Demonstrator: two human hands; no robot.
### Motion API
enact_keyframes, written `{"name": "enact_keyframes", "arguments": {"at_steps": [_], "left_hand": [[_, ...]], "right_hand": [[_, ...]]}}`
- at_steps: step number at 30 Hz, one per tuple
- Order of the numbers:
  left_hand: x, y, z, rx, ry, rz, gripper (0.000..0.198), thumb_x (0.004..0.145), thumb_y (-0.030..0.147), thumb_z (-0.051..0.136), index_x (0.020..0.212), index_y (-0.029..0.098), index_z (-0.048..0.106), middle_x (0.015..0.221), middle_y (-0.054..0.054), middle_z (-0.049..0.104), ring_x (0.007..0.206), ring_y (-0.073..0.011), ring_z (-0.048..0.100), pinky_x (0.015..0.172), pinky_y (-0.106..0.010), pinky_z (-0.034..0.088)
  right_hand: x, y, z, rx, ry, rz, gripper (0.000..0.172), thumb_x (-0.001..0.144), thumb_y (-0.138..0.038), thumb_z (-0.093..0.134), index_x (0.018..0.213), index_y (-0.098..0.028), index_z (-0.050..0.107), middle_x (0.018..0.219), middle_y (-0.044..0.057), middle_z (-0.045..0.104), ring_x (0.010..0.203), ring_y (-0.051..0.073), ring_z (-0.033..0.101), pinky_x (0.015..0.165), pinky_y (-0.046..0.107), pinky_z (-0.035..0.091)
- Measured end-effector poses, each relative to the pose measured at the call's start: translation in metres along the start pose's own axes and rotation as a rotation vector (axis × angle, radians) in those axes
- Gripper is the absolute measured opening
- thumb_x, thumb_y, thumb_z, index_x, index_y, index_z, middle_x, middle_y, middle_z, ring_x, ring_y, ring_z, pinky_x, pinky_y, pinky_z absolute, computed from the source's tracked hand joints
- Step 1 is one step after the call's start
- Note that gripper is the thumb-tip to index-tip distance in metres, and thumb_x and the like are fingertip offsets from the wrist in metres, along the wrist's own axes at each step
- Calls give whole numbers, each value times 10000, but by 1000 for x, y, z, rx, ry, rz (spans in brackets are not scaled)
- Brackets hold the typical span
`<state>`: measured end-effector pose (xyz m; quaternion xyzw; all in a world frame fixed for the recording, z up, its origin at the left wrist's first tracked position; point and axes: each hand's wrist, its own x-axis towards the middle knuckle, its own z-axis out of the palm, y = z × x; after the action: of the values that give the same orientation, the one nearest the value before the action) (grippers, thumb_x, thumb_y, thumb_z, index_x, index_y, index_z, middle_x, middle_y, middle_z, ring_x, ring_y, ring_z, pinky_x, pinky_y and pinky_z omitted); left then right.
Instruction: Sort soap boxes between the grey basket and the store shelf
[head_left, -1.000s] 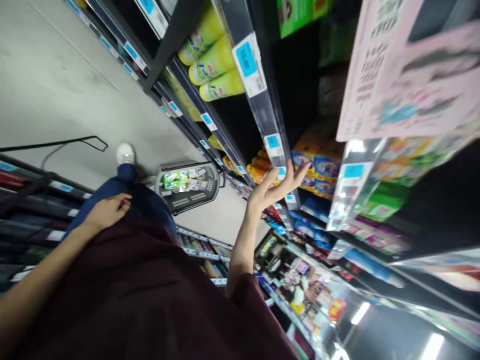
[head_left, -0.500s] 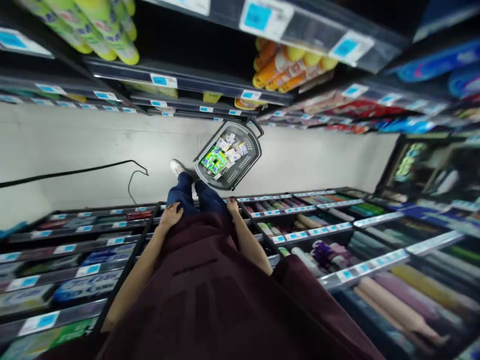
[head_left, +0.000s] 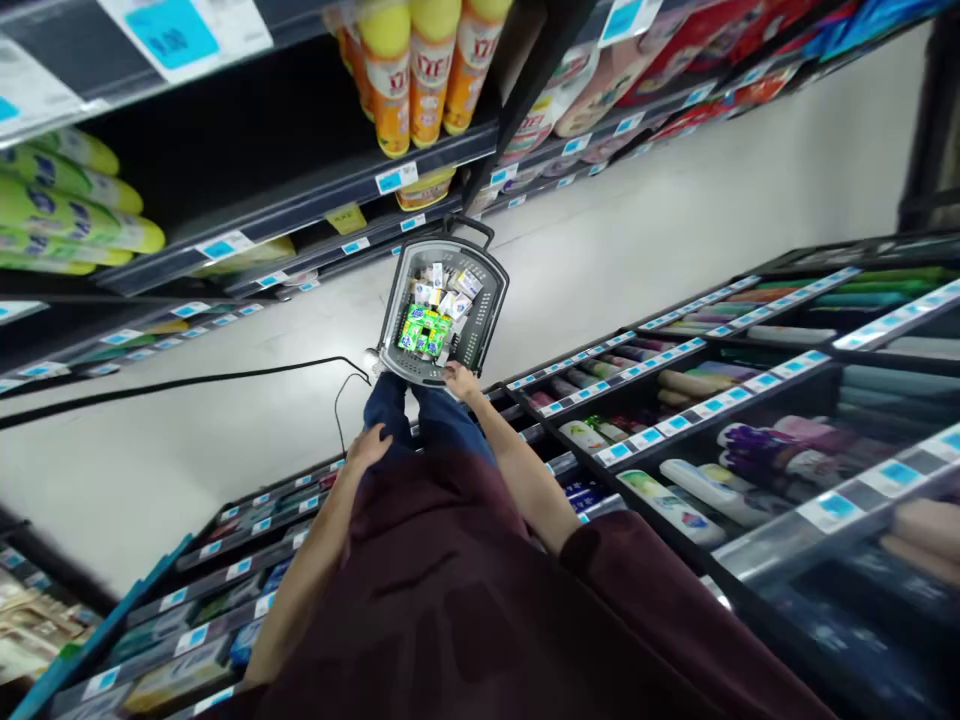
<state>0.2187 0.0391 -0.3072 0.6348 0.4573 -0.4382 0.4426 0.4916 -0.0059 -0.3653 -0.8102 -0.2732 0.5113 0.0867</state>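
A grey shopping basket (head_left: 480, 300) stands on the pale floor in front of my feet. It holds a green pack (head_left: 421, 330) and several small white boxes. Its black handle lies at the far end. My right hand (head_left: 459, 381) reaches down and touches the basket's near rim; its fingers are too small to read. My left hand (head_left: 367, 447) lies flat on my blue-jeaned thigh, fingers loosely spread, holding nothing. A dark maroon top fills the lower middle.
Dark shelves with blue price tags run along both sides of the aisle. Orange and yellow spray bottles (head_left: 411, 75) stand on the upper left shelf. Tubes and packs (head_left: 679, 500) fill the right shelves. A black cable (head_left: 180, 383) crosses the floor.
My right hand dropped from the shelf edge to my side, then stretched forward to the basket's rim. The view swung from the shelf down to the floor and basket. The left hand stayed on the thigh.
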Motion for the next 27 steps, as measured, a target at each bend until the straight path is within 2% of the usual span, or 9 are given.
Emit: {"name": "enact_keyframes", "arguments": {"at_steps": [4, 8, 11, 13, 16, 20, 23, 27], "left_hand": [[23, 7, -3, 67, -142, -38, 701, 888, 468, 622, 1489, 153, 444, 1452, -205, 557, 1341, -360, 539, 1103, -427, 429], [51, 7, -6, 111, -280, -116, 1016, 659, 464, 852, 1516, 158, 402, 1426, -256, 560, 1311, -414, 553, 1056, -443, 470], [76, 3, -7, 153, -328, -187, 1203, 564, 455, 913, 1561, 167, 305, 1449, -319, 499, 1281, -478, 556, 1015, -501, 490], [94, -1, -8, 184, -345, -210, 1225, 578, 501, 898, 1577, 205, 253, 1477, -325, 452, 1274, -486, 558, 990, -502, 502], [122, -5, -11, 192, -306, -232, 1150, 646, 572, 832, 1573, 284, 215, 1471, -277, 445, 1231, -453, 602, 961, -472, 516], [149, -6, -18, 124, -151, -340, 1055, 623, 491, 849, 1510, 338, 299, 1374, -183, 482, 1106, -403, 668, 920, -468, 531], [158, -6, -20, 134, -97, -379, 981, 616, 414, 844, 1467, 345, 361, 1347, -154, 470, 1090, -382, 664, 916, -477, 530], [163, -5, -20, 155, -66, -373, 931, 608, 386, 840, 1432, 346, 409, 1365, -145, 458, 1110, -382, 649, 913, -482, 526]], "right_hand": [[24, 17, 9, -7, 29, 53, 492, 870, -249, 636, 1346, -151, 557, 1224, 120, 702, 1155, 242, 658, 1049, 337, 487], [54, 33, 22, -22, 78, 111, 627, 830, -232, 661, 1407, -79, 467, 1354, 193, 602, 1280, 284, 556, 1124, 404, 421], [90, 42, 40, -16, 106, 150, 732, 798, -198, 676, 1458, -59, 393, 1436, 225, 509, 1357, 321, 454, 1152, 456, 377], [121, 47, 54, -3, 124, 145, 779, 785, -170, 673, 1490, -87, 353, 1473, 208, 469, 1385, 318, 407, 1168, 459, 349], [174, 53, 77, -29, 158, 67, 787, 790, -129, 637, 1510, -93, 321, 1505, 193, 437, 1398, 300, 386, 1177, 445, 332], [240, 58, 102, -127, 164, -46, 758, 811, -44, 512, 1533, -78, 286, 1604, 167, 323, 1493, 279, 260, 1239, 461, 214], [278, 63, 118, -130, 163, -96, 707, 845, 5, 387, 1541, -71, 282, 1638, 153, 268, 1540, 256, 167, 1262, 492, 115], [313, 71, 129, -108, 191, -132, 621, 886, 32, 277, 1504, -18, 318, 1580, 193, 340, 1538, 286, 183, 1233, 565, 126]]}}
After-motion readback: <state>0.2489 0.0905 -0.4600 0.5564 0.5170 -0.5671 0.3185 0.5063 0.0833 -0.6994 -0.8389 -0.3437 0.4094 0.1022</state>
